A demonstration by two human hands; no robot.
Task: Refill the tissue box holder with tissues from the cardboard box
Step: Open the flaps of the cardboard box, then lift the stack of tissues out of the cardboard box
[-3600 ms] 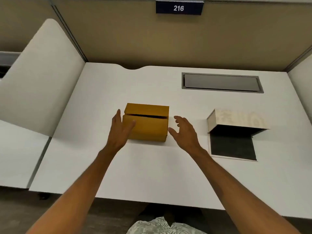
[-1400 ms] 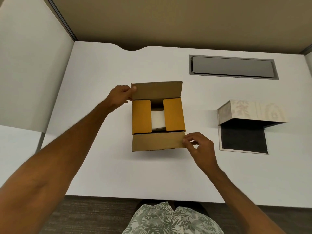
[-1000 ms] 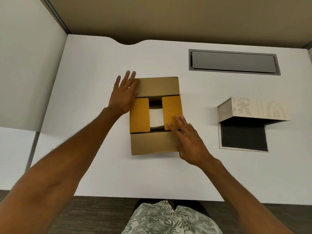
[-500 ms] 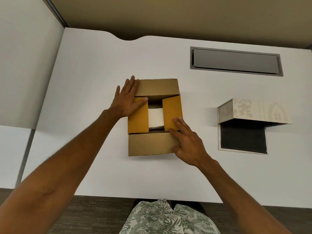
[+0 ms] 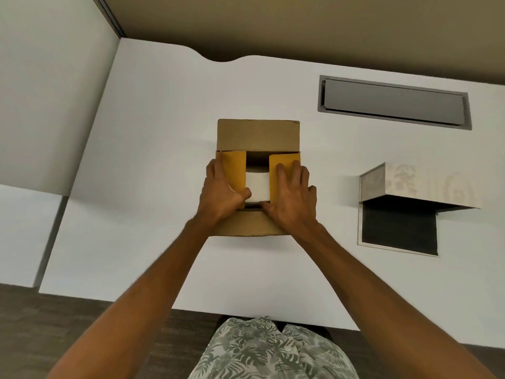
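The cardboard box (image 5: 258, 135) stands mid-desk with its far and near outer flaps folded out. Its two yellow inner flaps lie partly over the opening, and a stack of white tissues (image 5: 257, 184) shows in the gap between them. My left hand (image 5: 221, 192) grips the left inner flap, fingers round its outer edge and thumb at its inner edge over the tissues. My right hand (image 5: 292, 195) rests flat on the right inner flap, thumb at its near corner. The tissue box holder's pale patterned cover (image 5: 426, 184) stands to the right, tilted up above its dark base (image 5: 399, 231).
The white desk (image 5: 164, 132) has a grey cable hatch (image 5: 393, 102) at the back right. A white partition (image 5: 49, 91) closes the left side and a tan wall panel runs along the back. The desk's near edge is just in front of my patterned shirt.
Both hands left the outer flaps, which lie folded out, and moved onto the yellow inner flaps. My left thumb now hooks the left flap's inner edge.
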